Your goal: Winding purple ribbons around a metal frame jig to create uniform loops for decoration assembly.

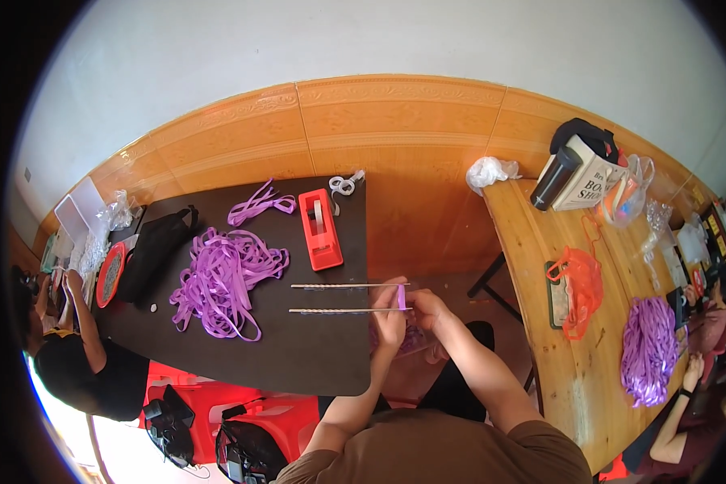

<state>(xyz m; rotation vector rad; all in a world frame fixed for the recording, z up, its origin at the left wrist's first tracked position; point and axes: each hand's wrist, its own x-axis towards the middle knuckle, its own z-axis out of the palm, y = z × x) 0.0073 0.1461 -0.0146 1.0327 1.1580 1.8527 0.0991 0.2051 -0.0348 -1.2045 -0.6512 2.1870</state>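
Two thin twisted metal rods (343,310) lie parallel, running from the dark table's right side out past its edge. A short strip of purple ribbon (402,297) spans both rods near their right ends. My left hand (389,324) is closed at the ribbon, with its fingers passing beneath the rods. On the other side, my right hand (427,310) pinches at the ribbon by the rod tips. Its fingertips are partly hidden. Left of the rods lies a tangled heap of purple ribbon (222,282), with a smaller ribbon bundle (260,203) behind it.
A red tape dispenser (321,234) and white scissors (343,185) sit on the dark table (298,363), near a black pouch (157,254) and red dish (110,274). On the wooden table (532,266) are a phone (558,294), orange bag (581,290) and purple ribbon bundle (649,351). Other people sit at both sides.
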